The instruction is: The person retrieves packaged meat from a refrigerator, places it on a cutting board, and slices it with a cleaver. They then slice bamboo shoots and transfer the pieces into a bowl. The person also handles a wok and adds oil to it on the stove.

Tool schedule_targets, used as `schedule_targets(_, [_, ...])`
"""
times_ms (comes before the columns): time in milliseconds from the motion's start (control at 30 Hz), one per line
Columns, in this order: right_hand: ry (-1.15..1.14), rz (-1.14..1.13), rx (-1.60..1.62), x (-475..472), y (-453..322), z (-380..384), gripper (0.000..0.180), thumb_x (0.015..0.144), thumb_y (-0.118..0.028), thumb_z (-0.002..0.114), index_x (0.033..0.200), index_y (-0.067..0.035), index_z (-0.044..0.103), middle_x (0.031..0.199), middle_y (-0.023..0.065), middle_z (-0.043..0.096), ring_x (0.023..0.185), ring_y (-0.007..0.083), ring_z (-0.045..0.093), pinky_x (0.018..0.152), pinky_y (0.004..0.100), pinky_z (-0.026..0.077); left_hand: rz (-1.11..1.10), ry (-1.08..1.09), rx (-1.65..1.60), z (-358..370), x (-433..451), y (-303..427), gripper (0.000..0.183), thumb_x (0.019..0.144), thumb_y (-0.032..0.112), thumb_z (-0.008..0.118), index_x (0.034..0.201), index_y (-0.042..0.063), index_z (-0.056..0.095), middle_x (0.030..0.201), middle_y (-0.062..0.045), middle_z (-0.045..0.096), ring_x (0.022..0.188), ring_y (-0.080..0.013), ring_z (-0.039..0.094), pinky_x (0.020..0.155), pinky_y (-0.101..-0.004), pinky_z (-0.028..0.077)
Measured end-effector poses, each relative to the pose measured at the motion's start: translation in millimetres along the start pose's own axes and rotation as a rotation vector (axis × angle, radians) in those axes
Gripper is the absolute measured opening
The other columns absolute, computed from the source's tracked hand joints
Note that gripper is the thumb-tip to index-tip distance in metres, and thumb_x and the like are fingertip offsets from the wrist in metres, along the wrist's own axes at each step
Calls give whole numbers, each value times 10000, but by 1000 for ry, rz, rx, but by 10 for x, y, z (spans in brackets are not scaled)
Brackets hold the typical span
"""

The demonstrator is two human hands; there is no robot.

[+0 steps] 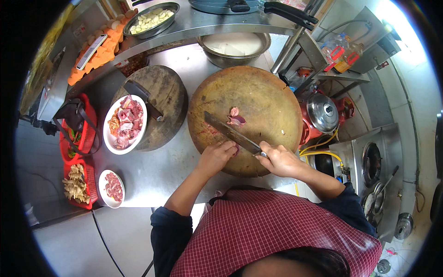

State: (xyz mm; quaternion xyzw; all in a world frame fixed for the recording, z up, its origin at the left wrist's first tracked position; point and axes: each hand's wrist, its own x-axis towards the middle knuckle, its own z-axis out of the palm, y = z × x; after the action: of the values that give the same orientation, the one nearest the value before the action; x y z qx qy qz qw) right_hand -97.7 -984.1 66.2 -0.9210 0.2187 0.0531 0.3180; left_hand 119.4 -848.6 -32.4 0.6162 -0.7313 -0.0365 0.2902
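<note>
On a round wooden chopping block [249, 93], my right hand [282, 160] grips the handle of a cleaver [232, 133], whose blade points up and left across the block. My left hand [217, 155] has its fingertips on a small reddish-purple piece [236, 150], perhaps onion or shallot, beside the cutting edge. Above the blade lie more purple pieces [237, 120] and a pinkish one [234, 111]. Some reddish bits [208, 130] are left of the blade. My left fingers partly hide the piece they hold.
A second wooden block [166, 83] carries another cleaver [138, 90] and, at its edge, a white bowl of raw meat [126, 121]. Nearer stand a smaller meat bowl [113, 188] and red baskets [91, 180] with ginger and peppers. A metal basin [225, 62] stands behind the block, below a steel shelf [193, 29].
</note>
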Motion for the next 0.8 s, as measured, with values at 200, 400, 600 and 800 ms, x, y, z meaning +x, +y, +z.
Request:
schedule_targets(200, [18,16,-51,101,-167,122,262,933,-203,575,1012,18,458,791,287,654,754,474,654,683,539,529,-35,137,-7,148,2,-23,98,764,103,651,858,94,676,1010,-90,679,918,-261,684,763,-351,579])
schedule_targets(400, [52,-26,-1,290,-281,62,251,947,-211,550,1021,8,454,809,277,664,797,460,662,700,550,530,-68,194,1,201,-8,-8,97,745,106,673,836,135,686,979,-57,677,902,-238,684,754,-345,578])
schedule_targets(600, [-31,102,29,255,-318,88,258,954,-222,551,1047,0,454,850,299,658,823,493,644,722,562,516,-77,275,-40,233,-28,13,21,792,104,698,812,107,692,917,-54,670,820,-243,681,706,-352,578])
schedule_targets(800, [49,100,69,268,-221,222,280,974,-249,534,1068,2,452,887,313,654,839,521,625,759,573,495,1,245,-50,174,46,22,41,787,86,702,812,74,671,917,-79,656,824,-286,652,732,-384,548])
